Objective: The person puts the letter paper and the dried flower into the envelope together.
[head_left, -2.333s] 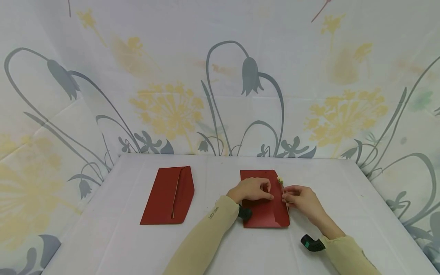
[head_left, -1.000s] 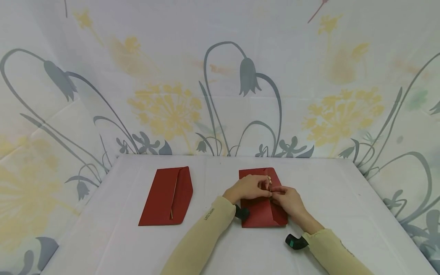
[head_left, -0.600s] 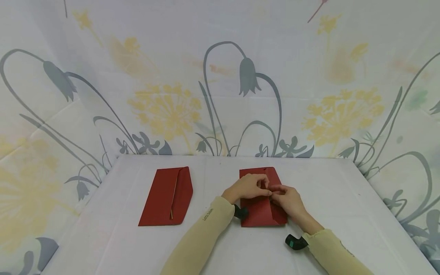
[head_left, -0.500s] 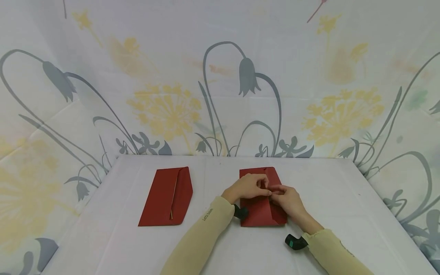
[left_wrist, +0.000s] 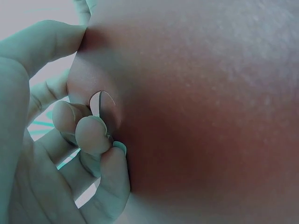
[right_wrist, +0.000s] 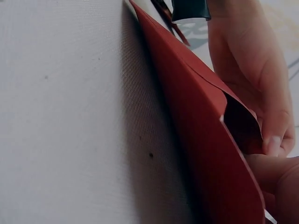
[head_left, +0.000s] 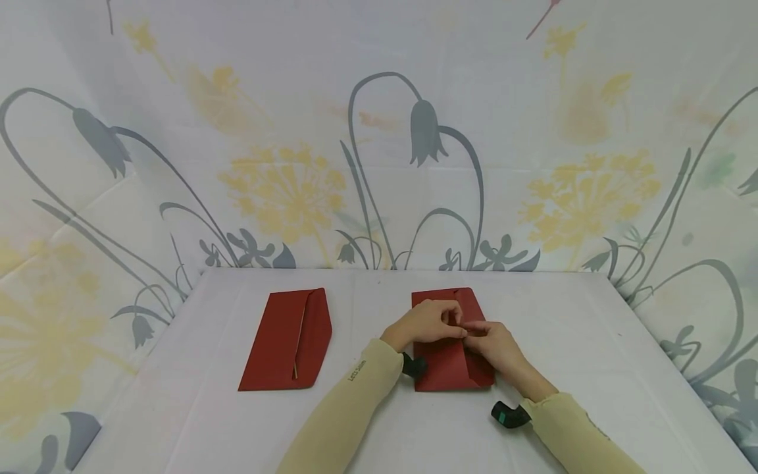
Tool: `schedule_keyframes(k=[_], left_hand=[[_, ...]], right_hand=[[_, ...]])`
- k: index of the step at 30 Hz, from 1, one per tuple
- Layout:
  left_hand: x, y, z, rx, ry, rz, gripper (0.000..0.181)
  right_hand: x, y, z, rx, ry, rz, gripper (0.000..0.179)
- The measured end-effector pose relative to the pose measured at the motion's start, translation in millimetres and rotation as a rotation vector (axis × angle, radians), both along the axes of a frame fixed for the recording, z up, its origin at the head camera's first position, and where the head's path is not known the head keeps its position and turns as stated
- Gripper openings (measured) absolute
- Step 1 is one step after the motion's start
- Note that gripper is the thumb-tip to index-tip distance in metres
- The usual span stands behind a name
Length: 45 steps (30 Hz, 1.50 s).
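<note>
A red envelope [head_left: 443,366] lies on the white table with its flap to the right. My left hand [head_left: 432,322] pinches the edge of its pocket between thumb and fingers; a small notch in that edge shows in the left wrist view. In the right wrist view the pocket mouth [right_wrist: 240,119] gapes away from the flap. My right hand [head_left: 494,345] has its fingertips at this opening, touching or nearly touching the left ones. Whatever lies between the right fingertips is hidden. No dried flower is visible in any view now.
A second red envelope [head_left: 275,339] lies to the left, with a thin stem [head_left: 296,370] showing along its pocket edge. Black wrist cameras sit at both wrists, the right camera [head_left: 509,415] close above the table. A flower-printed cloth [head_left: 503,217] hangs behind.
My right hand has brought a small dried flower from the envelope's right edge leftward to the pocket mouth, where it disappeared from sight. Both hands have barely moved in the last half second.
</note>
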State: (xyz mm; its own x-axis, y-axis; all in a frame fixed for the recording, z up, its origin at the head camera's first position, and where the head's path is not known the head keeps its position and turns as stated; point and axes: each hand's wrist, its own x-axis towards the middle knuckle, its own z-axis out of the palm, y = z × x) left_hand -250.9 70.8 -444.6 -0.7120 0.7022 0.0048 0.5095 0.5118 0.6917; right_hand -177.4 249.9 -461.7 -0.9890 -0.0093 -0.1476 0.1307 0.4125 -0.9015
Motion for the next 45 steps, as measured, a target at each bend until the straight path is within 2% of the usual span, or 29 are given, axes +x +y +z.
schedule_keyframes(k=[5, 9, 15, 25, 37, 42, 45], left_hand=[[-0.2, -1.2, -0.1, -0.001, -0.002, -0.002, 0.02], [-1.2, -2.9, -0.8, -0.01, 0.011, 0.0, 0.02], [-0.7, -4.4, 0.1, -0.021, 0.013, -0.003, 0.016], [-3.0, 0.0, -2.7, -0.091, 0.067, 0.011, 0.01], [2.3, 1.3, -0.3, -0.19, 0.072, 0.002, 0.012], [1.6, 1.8, -3.5, -0.214, 0.102, 0.002, 0.017], [0.8, 1.4, -5.9, -0.212, 0.093, 0.003, 0.022]], right_hand=[[-3.1, 6.8, -1.7, -0.023, 0.011, 0.1, 0.028], [-5.0, 10.8, -1.9, -0.068, -0.008, 0.154, 0.028], [-2.2, 17.6, -0.6, -0.129, -0.021, 0.161, 0.031], [3.1, 34.1, 5.4, -0.212, 0.027, 0.149, 0.032], [10.5, 38.0, 13.7, -0.222, 0.028, 0.148, 0.037], [12.9, 37.0, 18.1, -0.186, 0.046, 0.172, 0.039], [14.3, 35.9, 19.5, -0.17, 0.042, 0.174, 0.038]])
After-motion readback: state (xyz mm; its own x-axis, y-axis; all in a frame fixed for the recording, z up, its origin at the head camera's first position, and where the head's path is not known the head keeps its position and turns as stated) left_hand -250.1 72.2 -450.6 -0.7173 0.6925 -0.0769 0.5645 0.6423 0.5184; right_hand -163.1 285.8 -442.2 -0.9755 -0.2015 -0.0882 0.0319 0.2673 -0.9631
